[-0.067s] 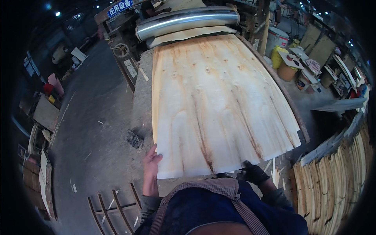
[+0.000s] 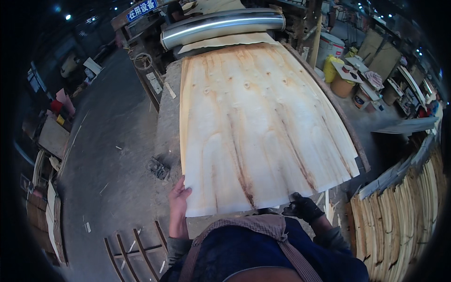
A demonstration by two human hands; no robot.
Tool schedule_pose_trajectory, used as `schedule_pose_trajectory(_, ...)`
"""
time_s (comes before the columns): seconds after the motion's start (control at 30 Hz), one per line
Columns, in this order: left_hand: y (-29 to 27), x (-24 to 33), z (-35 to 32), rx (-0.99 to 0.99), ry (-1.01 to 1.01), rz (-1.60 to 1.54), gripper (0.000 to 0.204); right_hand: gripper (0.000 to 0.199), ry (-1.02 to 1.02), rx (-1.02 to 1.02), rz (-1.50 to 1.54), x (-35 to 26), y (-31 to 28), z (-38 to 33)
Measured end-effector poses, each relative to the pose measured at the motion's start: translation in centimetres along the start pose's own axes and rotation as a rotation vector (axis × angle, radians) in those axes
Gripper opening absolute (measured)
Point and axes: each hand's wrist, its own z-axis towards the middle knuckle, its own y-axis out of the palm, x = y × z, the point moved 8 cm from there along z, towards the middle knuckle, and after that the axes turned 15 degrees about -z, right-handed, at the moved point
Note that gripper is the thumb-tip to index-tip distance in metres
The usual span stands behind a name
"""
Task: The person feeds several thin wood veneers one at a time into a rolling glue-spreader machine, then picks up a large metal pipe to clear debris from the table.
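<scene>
A large pale wood veneer sheet [image 2: 253, 127] with brown streaks and knots lies before me, on top of other sheets whose edges show at its left. My left hand [image 2: 178, 197], bare, pinches the near left corner, thumb on top and fingers at the side edge. In a black glove, my right hand [image 2: 303, 207] is at the near edge, right of the middle. Its fingers curl at the rim, with a fingertip over the top face; its underside is hidden. Beyond the far end, another pale sheet [image 2: 225, 42] runs under a shiny metal roller [image 2: 223, 28].
A dark rail [image 2: 340, 117] runs along the stack's right side. Upright veneer pieces [image 2: 399, 216] crowd the lower right. A slatted rack [image 2: 136, 251] lies on the floor at lower left. Another person [image 2: 176, 11] is behind the roller. Buckets and a yellow bag [image 2: 330, 69] stand at right.
The pale sheet at the roller has slid slightly farther under it. My hands keep their places on the veneer sheet; the whole view has shifted a little.
</scene>
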Motion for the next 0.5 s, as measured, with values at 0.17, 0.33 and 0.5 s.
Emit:
schedule_pose_trajectory(0.17, -0.1, -0.1, 1.0, 0.020, 0.000, 0.014, 0.052, 0.028, -0.086, -0.039, 0.076, -0.2, -0.1, 1.7)
schedule_pose_trajectory(0.33, -3.1, -4.5, 4.7, 0.131, -0.039, 0.138, 0.051, 0.021, -0.325, 0.150, -0.262, -4.2, -0.2, 4.7)
schedule_pose_trajectory(0.5, -2.8, -6.1, 4.8, 0.124, -0.045, -0.043, 0.052, 0.020, -1.087, 0.435, -1.048, -13.9, 2.4, -0.3)
